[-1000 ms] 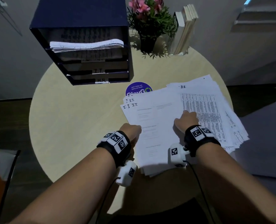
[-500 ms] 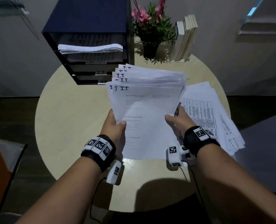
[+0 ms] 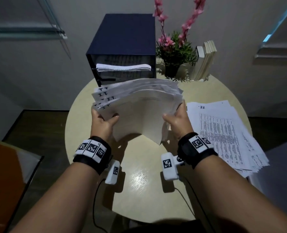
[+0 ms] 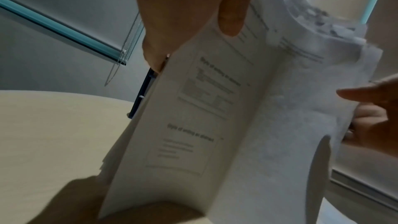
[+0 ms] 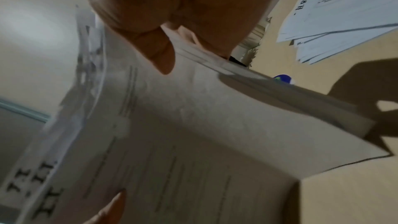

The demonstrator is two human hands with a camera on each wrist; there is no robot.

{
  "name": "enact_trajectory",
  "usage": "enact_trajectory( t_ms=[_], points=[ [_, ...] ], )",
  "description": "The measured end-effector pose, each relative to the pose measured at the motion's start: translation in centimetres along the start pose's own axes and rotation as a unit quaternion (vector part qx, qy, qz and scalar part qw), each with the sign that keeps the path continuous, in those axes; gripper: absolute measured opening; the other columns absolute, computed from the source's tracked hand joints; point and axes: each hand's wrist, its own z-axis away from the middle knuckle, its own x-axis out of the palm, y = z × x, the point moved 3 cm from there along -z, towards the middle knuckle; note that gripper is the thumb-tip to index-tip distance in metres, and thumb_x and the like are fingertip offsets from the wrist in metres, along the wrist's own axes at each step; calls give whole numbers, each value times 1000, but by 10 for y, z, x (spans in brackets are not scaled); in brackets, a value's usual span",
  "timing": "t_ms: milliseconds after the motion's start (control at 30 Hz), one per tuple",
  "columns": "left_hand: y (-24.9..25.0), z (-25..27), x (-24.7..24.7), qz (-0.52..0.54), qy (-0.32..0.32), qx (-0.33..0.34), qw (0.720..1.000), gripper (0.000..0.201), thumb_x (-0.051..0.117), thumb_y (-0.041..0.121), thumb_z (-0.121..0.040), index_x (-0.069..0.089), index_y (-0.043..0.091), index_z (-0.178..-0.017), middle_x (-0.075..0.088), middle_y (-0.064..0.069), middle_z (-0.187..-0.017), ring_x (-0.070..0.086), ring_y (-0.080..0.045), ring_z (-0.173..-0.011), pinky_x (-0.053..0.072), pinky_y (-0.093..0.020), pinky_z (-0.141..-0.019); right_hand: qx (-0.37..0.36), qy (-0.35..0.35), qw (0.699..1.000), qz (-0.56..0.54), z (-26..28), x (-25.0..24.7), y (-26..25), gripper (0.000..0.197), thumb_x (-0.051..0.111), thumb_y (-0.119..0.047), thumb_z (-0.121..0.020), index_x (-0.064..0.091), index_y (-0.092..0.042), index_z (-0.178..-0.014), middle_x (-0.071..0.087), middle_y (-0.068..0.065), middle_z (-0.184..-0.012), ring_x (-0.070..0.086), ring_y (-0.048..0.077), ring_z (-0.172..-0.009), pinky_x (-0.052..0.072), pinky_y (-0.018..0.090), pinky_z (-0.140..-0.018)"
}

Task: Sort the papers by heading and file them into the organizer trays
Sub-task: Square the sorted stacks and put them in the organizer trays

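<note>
Both hands hold a thick stack of I.T. papers above the round table, tilted up with its far edge just in front of the dark blue organizer. My left hand grips the stack's left edge, thumb on top. My right hand grips the right edge. In the left wrist view the I.T. papers bow under my thumb; in the right wrist view the I.T. papers show headings at lower left. A sheaf of papers lies in an upper organizer tray. A spread H.R. pile lies at the table's right.
A potted plant with pink flowers and a few upright books stand behind the table's far right. The beige table reaches to my forearms. An orange object sits at the lower left, off the table.
Both hands picked the I.T. stack up off the table, raised it and carried it forward towards the organizer. The H.R. pile stayed put.
</note>
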Motion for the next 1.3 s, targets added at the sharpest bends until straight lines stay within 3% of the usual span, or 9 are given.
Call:
enact_trajectory(
  t_ms=[100,333,433,533,733,900,1100,1200,1300],
  points=[
    [22,2,-5,22,7,55,998,68,72,0,-70,39,29,-122,60,-6,-114,61,-15,-104,50,-38,-97,-114,-1,992,50,-3,5,-23,83,53,9,-80,34,-43,-141,39,-11,-149,36,13,-140,34,50,-115],
    [48,-3,-5,-18,-24,129,991,67,74,11,-71,44,43,-121,48,-16,-132,56,-31,-117,46,-52,-104,-293,-11,924,244,-12,19,-52,66,46,22,-75,55,-3,-135,39,13,-138,34,-11,-131,27,13,-112],
    [44,-12,-9,-49,-18,105,993,70,73,10,-68,45,49,-119,51,-14,-132,55,-33,-119,44,-55,-104,-296,2,919,261,-12,19,-49,63,46,21,-71,61,-3,-128,43,11,-135,39,4,-133,31,21,-114],
    [37,-17,-11,-42,-37,81,995,68,69,1,-72,43,43,-119,57,-6,-119,60,-25,-109,49,-48,-101,-277,4,932,235,-9,17,-46,66,47,20,-71,57,-5,-132,45,9,-135,44,9,-129,35,27,-113],
    [30,-17,-4,6,-54,89,994,56,68,10,-80,38,24,-125,55,2,-111,57,-9,-99,49,-28,-90,-34,50,998,22,-3,20,-21,84,49,23,-74,35,-32,-135,52,6,-127,55,19,-110,52,31,-85],
    [40,-19,3,38,33,77,996,30,52,55,-89,46,31,-106,53,8,-101,53,-10,-95,46,-33,-93,-19,52,998,10,3,28,-10,61,54,7,-70,52,-33,-115,60,13,-122,57,22,-109,48,34,-91],
    [47,-28,2,10,92,73,993,2,57,32,-85,56,33,-83,54,10,-83,53,-9,-80,43,-31,-79,-31,34,999,-2,4,25,-10,58,52,17,-82,50,-32,-113,63,2,-111,59,11,-95,49,19,-80],
    [50,-23,2,-6,81,126,989,18,50,39,-98,56,23,-104,61,15,-88,57,2,-84,42,-23,-85,-36,34,999,-1,2,26,-9,56,53,14,-84,47,-31,-118,62,3,-114,58,12,-99,49,23,-85],
    [42,-16,-6,4,3,116,993,62,59,52,-78,36,29,-132,58,9,-110,55,-5,-102,45,-15,-88,-26,48,998,-6,-1,25,-6,51,53,10,-84,49,-27,-118,63,2,-110,58,11,-97,49,21,-80]
  ],
)
